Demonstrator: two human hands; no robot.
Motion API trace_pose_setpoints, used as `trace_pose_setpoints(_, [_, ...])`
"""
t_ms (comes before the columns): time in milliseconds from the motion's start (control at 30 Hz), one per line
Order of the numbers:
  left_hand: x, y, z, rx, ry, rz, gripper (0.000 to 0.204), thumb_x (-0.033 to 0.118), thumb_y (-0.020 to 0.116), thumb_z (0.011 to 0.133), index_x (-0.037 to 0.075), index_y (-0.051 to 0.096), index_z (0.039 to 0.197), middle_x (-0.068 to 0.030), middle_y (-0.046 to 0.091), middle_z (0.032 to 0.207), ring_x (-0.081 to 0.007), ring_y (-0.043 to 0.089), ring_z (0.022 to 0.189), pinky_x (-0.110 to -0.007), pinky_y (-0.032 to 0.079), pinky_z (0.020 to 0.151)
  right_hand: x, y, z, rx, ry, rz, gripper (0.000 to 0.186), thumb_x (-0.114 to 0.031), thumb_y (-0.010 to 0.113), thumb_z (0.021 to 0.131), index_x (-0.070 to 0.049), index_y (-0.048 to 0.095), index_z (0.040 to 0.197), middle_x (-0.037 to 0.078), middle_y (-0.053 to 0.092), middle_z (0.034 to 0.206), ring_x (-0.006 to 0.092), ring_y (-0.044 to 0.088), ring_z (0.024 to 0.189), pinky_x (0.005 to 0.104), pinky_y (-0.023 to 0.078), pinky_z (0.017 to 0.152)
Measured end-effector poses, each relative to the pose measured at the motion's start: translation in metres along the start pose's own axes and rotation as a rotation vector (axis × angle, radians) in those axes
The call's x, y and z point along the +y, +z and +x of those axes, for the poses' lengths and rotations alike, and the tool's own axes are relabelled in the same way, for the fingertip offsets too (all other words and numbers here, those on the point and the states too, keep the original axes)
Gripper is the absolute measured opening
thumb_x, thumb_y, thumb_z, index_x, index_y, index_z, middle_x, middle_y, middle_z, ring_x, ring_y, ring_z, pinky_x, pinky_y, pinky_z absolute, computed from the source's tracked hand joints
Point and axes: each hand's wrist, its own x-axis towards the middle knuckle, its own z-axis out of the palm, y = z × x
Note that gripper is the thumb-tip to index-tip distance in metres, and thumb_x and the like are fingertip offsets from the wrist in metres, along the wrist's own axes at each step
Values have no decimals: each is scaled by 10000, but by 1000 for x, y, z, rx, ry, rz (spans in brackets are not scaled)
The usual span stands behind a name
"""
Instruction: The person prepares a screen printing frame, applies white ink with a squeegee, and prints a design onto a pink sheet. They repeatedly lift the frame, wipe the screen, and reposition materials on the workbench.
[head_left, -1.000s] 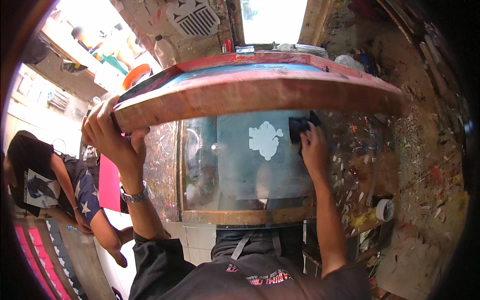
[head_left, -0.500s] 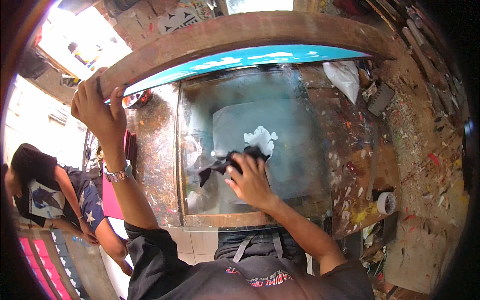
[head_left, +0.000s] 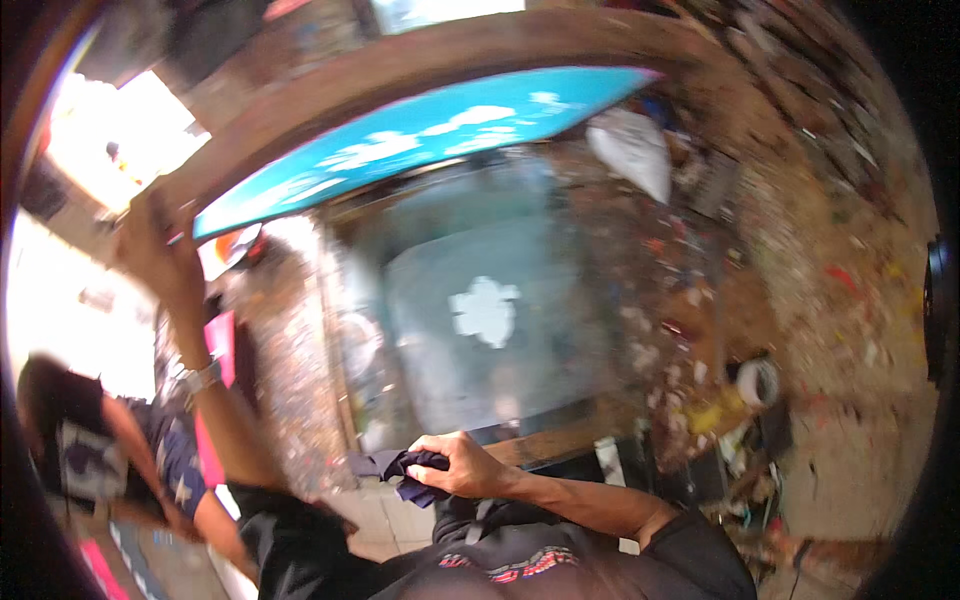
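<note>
My left hand [head_left: 160, 250], blurred, grips the left end of a raised wooden screen frame [head_left: 480, 42], whose cyan mesh [head_left: 370, 135] shows white cloud-like shapes. My right hand [head_left: 450, 463] holds a crumpled dark cloth [head_left: 390, 464] low at the front edge of the glass-topped board [head_left: 572, 390]. Under the raised frame, the board bears a grey-blue area with a white silhouette [head_left: 483, 312] at its middle.
Paint-spattered bench surfaces flank the board. A white bag [head_left: 630, 155] lies at the upper right, a tape roll [head_left: 757, 383] at the lower right. Pink sheets [head_left: 215, 345] lie at the left. Another person [head_left: 75, 440] is at the lower left, near a bright opening.
My right hand has moved with the cloth from the middle of the board down to its front edge. The frame has been lifted, showing its cyan side. The view has shifted and blurred.
</note>
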Motion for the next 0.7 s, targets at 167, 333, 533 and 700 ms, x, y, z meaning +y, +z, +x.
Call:
trace_pose_setpoints(167, [-45, -6, 5, -23, 36, 126, 457, 403, 584, 1016, 22, 640, 1263, -138, 697, 1187, -361, 648, 1125, -467, 468, 959, -98, -153, -75, 663, 109, -333, 309, -255, 763, 911, -38, 703, 1122, 110, 735, 1012, 198, 681, 963, 362, 537, 878])
trace_pose_setpoints(333, [-18, 16, 6, 6, 46, 24, 444, 404, 570, 1017, 45, 637, 1269, -149, 684, 1185, -373, 633, 1111, -478, 446, 976, -122, -316, -178, 1409, 199, -1067, 379, -308, 710, 944, -8, 692, 1174, 200, 743, 1076, 349, 705, 1038, 417, 525, 910])
trace_pose_setpoints(533, [19, -37, -37, -69, -23, 94, 555, 537, 503, 1005, 103, 611, 1334, -137, 651, 1130, -371, 601, 1076, -495, 395, 940, -61, -306, -169, 1040, 724, -1762, 758, -535, 616, 967, -20, 461, 1502, 245, 374, 1597, 428, 315, 1496, 684, 141, 1178])
trace_pose_setpoints(700, [59, -63, -87, -82, -98, 85, 886, 809, 333, 941, 68, 601, 1343, -159, 634, 1225, -361, 555, 1160, -495, 333, 1034, 37, -146, -81, 586, 373, -1480, 805, -613, 530, 979, -51, 427, 1545, 254, 267, 1651, 433, 180, 1550, 720, 92, 1175])
